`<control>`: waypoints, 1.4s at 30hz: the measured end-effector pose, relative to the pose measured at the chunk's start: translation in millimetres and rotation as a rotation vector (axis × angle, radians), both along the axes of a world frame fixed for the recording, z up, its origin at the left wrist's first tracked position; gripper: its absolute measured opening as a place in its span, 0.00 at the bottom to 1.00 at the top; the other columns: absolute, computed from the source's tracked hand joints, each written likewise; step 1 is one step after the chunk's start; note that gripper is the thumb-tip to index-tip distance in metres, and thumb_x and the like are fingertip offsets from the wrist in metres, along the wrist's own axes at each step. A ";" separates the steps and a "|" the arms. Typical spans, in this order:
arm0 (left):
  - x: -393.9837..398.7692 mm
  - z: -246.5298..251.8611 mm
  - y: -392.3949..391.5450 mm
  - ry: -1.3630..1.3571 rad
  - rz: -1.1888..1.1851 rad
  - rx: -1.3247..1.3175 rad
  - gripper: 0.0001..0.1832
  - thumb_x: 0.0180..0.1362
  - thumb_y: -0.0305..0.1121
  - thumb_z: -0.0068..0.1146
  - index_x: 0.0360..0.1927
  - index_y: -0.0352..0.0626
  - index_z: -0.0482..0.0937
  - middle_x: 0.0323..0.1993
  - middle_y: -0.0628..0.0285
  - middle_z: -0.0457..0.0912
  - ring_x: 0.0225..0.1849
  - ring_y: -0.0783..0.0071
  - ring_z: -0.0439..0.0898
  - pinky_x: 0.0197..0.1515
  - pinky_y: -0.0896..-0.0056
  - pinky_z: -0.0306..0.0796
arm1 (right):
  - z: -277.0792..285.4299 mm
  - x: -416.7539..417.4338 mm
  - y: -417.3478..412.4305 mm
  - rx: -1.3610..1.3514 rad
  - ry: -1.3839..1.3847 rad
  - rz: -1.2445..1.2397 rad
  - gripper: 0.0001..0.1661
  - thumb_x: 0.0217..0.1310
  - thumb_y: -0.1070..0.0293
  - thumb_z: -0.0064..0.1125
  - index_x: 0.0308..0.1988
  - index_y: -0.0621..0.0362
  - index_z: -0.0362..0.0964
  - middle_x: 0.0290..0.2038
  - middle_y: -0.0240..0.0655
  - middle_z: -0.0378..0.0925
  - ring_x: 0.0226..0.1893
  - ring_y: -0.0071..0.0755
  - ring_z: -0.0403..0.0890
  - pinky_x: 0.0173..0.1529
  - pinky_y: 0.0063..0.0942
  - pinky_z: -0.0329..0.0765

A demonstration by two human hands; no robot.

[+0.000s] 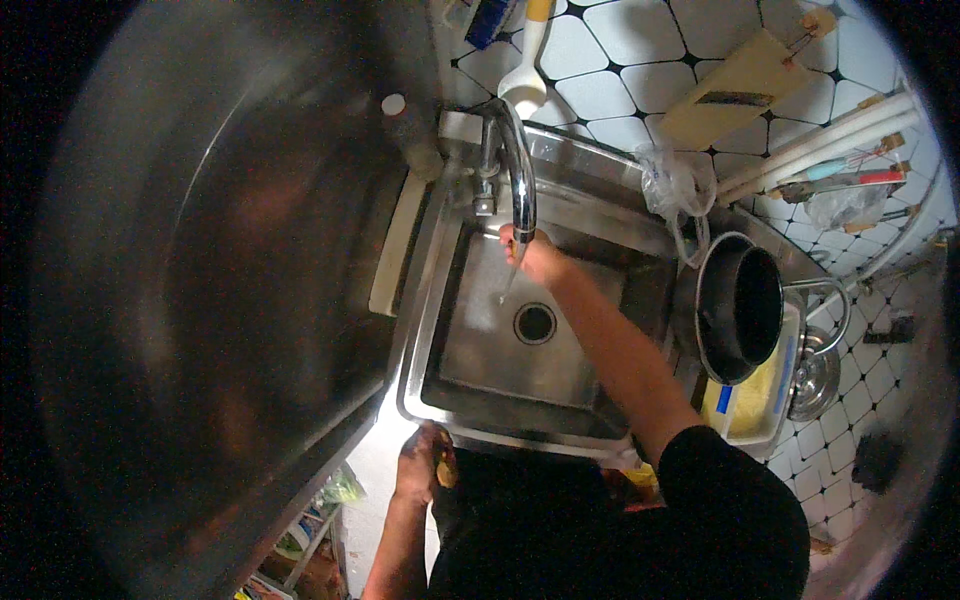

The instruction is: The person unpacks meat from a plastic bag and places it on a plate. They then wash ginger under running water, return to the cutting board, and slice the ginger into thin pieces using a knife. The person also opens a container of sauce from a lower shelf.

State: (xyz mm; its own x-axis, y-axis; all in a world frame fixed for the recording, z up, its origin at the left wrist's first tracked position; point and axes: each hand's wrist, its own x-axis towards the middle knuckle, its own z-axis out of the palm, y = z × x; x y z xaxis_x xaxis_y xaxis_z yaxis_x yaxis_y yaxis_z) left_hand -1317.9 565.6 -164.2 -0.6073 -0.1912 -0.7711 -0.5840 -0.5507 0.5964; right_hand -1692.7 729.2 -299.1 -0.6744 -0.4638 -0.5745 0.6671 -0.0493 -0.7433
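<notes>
Under the spout of a chrome faucet [524, 180], at the back of a stainless steel sink basin [480, 352], my right hand [536, 255] has its fingers curled around a small yellowish thing, mostly hidden. A thin stream of water falls beside the fingers. The round drain [535, 323] lies nearer to me than that hand. My left hand [424, 465] is low, by the sink's front left corner, close to my body. It grips a dark and yellow-brown item [446, 466] that I cannot identify.
A dark pot [739, 307] stands right of the sink, beside a plastic tub [757, 405] with yellow contents. Plastic bags [675, 187] hang at the back right corner. A bottle with a white cap [412, 135] stands back left. A large dark metallic surface [247, 300] fills the left side.
</notes>
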 end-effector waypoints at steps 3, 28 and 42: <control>-15.5 -20.2 -4.3 -0.082 0.071 0.012 0.26 0.64 0.59 0.53 0.36 0.41 0.75 0.27 0.62 0.76 0.27 0.70 0.76 0.30 0.69 0.71 | 7.9 51.6 7.3 -0.388 -0.287 -0.109 0.15 0.65 0.63 0.59 0.48 0.59 0.70 0.41 0.37 0.76 0.39 0.28 0.76 0.43 0.23 0.73; -251.9 0.6 56.3 0.368 -0.186 0.087 0.20 0.70 0.37 0.50 0.62 0.43 0.67 0.32 0.63 0.78 0.26 0.76 0.76 0.26 0.71 0.71 | 120.1 75.6 28.2 0.205 0.686 -0.100 0.18 0.68 0.66 0.57 0.55 0.61 0.70 0.36 0.28 0.76 0.34 0.18 0.73 0.40 0.22 0.72; -247.5 1.2 25.9 0.458 -0.454 0.001 0.12 0.66 0.30 0.49 0.52 0.42 0.73 0.26 0.72 0.70 0.20 0.86 0.63 0.19 0.81 0.58 | 115.9 53.3 35.2 -0.117 0.296 0.135 0.16 0.70 0.55 0.53 0.49 0.52 0.71 0.26 0.24 0.69 0.20 0.18 0.64 0.24 0.18 0.62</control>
State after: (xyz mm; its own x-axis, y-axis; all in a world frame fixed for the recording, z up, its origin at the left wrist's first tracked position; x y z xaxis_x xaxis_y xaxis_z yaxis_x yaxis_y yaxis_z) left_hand -1565.4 591.5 -163.0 -0.8955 0.1627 -0.4143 -0.4451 -0.3092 0.8404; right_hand -1639.5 764.3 -183.2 -0.7320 -0.6114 -0.3006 0.4297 -0.0720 -0.9001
